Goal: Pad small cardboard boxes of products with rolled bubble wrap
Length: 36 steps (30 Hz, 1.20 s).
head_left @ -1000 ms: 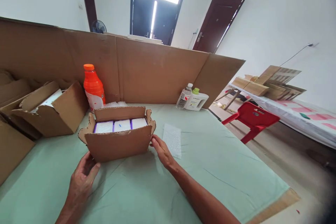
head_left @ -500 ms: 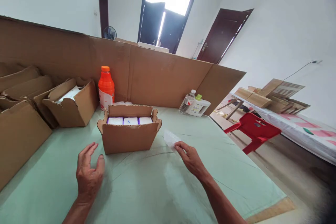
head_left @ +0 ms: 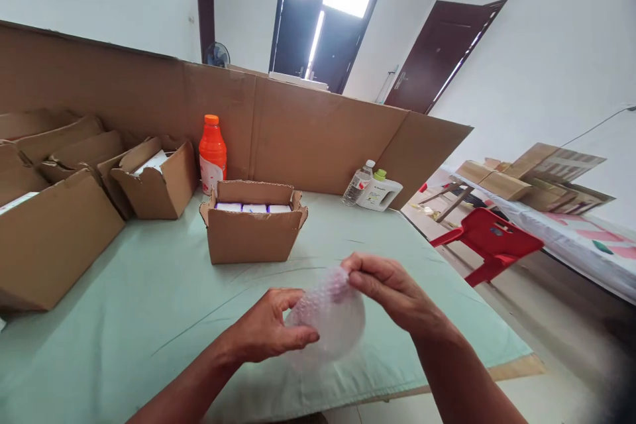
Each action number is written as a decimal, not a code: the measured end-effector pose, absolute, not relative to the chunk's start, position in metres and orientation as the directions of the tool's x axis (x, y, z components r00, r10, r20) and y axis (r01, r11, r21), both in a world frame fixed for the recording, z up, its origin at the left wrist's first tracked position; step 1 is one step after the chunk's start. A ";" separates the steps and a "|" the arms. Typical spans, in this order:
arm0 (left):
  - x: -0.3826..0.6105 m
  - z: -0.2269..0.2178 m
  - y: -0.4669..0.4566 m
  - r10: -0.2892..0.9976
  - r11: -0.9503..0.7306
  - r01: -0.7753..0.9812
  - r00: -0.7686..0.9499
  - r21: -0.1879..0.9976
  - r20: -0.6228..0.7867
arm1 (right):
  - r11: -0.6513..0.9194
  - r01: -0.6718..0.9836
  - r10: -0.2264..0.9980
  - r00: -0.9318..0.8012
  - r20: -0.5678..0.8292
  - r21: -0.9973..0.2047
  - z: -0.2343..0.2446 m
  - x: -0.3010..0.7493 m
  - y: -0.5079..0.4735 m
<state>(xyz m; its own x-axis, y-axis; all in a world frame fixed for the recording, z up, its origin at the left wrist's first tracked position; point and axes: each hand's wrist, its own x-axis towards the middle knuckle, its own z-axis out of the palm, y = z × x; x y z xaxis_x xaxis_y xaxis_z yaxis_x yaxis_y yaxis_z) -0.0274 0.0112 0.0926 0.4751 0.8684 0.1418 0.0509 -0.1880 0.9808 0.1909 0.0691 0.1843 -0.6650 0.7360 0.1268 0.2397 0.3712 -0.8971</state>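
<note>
Covered in pale green, the table [head_left: 163, 305] carries open cardboard boxes [head_left: 59, 238] crowded along its left side. One open carton [head_left: 251, 235] stands nearer the middle; an orange bottle [head_left: 212, 146] stands beyond the carton's left end, and at the far right a clear bottle [head_left: 356, 187] and white jug [head_left: 379, 195] stand side by side

Left hand [head_left: 275, 330], one; right hand [head_left: 395, 288], one. Bubble-wrap piece [head_left: 328, 324], one. Centre carton [head_left: 253, 238], one; white packs [head_left: 229, 207] inside, three visible. Left-side cartons [head_left: 54, 238], at least three, partly overlapping. Orange bottle [head_left: 212, 152], one; clear bottle [head_left: 356, 187], one; white jug [head_left: 380, 195], one.
</note>
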 end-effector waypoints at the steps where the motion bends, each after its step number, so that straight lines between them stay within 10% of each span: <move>1: -0.029 0.084 0.007 0.860 -0.093 -0.002 0.505 0.996 0.081 | 0.353 0.219 0.784 -0.600 0.160 -0.909 0.181 0.196 0.070; 9: -0.086 0.044 -0.025 0.953 0.190 -0.009 0.243 0.982 -0.182 | 0.301 0.301 0.942 -0.241 0.233 -0.905 0.121 0.212 0.077; 16: -0.130 0.025 -0.030 0.929 0.137 0.626 -0.350 0.767 0.121 | 0.369 0.733 0.928 -0.255 0.272 -0.571 0.031 0.204 0.093; 20: -0.112 0.021 -0.034 0.874 -0.086 0.851 -0.185 0.518 0.449 | 0.599 0.696 0.794 -0.450 0.408 -0.396 0.028 0.176 0.084; 26: -0.089 0.007 -0.026 0.973 -0.163 0.919 0.089 0.358 0.214 | 0.834 0.453 0.499 -0.863 0.079 -0.315 0.020 0.122 0.061; 36: -0.114 -0.008 -0.042 0.947 0.067 0.898 -0.195 0.434 0.257 | 0.582 0.716 0.812 -0.486 0.322 -0.387 -0.013 0.222 0.086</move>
